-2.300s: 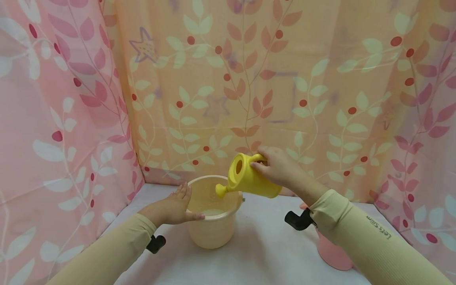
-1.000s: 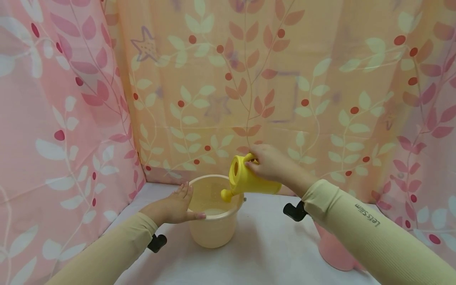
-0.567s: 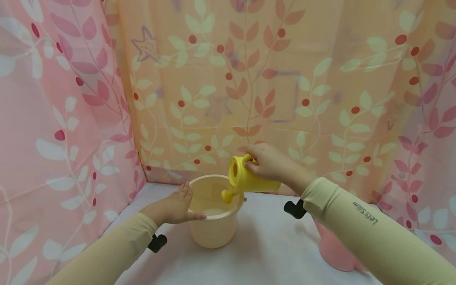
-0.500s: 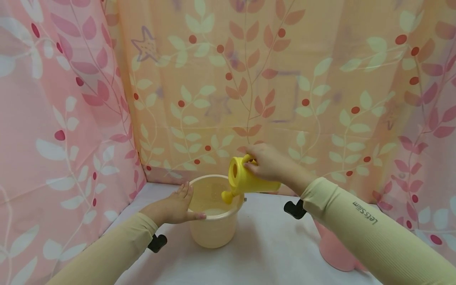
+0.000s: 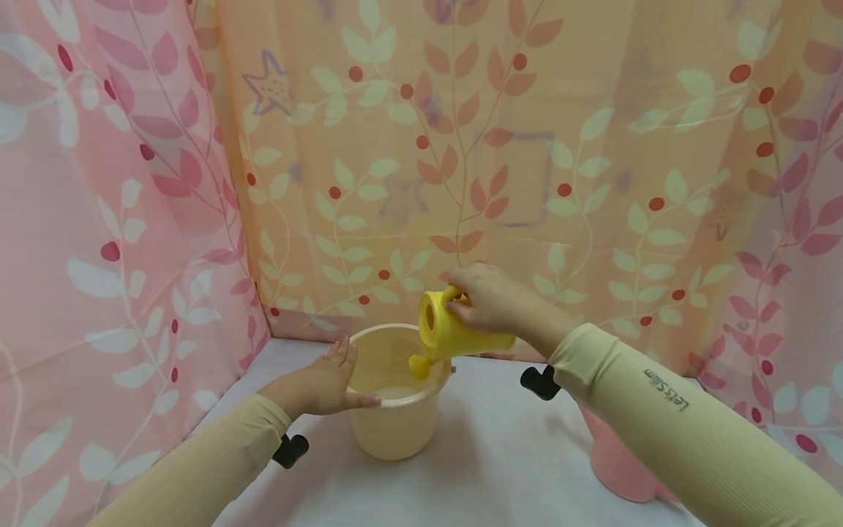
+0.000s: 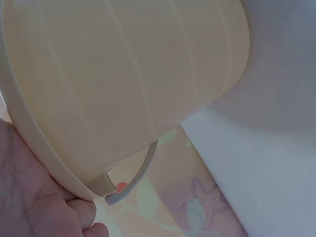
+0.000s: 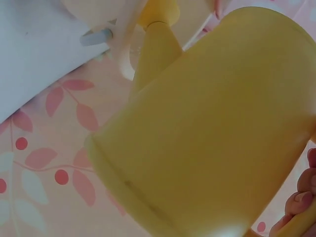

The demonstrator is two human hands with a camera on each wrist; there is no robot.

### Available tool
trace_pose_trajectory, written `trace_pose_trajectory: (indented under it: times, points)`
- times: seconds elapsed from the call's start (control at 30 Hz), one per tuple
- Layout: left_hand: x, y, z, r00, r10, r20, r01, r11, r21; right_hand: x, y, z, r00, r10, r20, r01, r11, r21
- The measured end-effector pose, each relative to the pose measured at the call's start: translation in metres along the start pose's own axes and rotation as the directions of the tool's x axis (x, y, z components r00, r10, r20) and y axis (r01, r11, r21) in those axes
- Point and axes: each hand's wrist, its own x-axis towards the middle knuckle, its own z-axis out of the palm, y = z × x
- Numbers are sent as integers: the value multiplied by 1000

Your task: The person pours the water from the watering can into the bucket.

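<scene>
A yellow watering can (image 5: 467,338) is tipped forward, its round spout head (image 5: 419,367) pointing down into the mouth of a cream bucket (image 5: 395,428). My right hand (image 5: 494,300) grips the can's handle; in the right wrist view its curled fingers (image 7: 298,202) show at the lower right. Against the bucket's left rim rests my left hand (image 5: 323,380), thumb along the front edge and fingers fairly straight toward the back. From the left wrist, the palm lies at the rim, near the bucket's grey handle (image 6: 136,180). The bucket stands upright on the white surface.
A pink container (image 5: 622,457) stands at the right, partly hidden behind my right sleeve (image 5: 665,395). The white tabletop (image 5: 500,454) ends at a leaf-patterned curtain (image 5: 408,183) behind, with pink curtain (image 5: 158,241) along the left side.
The right hand and watering can have tilted further and lowered slightly, with the spout head dropping a little deeper toward the bucket's right side. The left hand and bucket have stayed put.
</scene>
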Motion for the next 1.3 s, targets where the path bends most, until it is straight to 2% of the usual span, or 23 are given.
trace_pose_trajectory:
  times: [0.37,1.0,1.3]
  points:
    - [0,1,-1,1000,-2,-1,2,1000,6,5,-1,-2,997,-70,-19,69,997,-38]
    - [-1,2,-1,1000,-8,6,8,1000,-17,7,-6,-3,994,-103,30,105,992,-64]
    - [-2,2,-1,1000,-5,6,5,1000,-16,8,-5,-3,990,-141,11,141,986,-90]
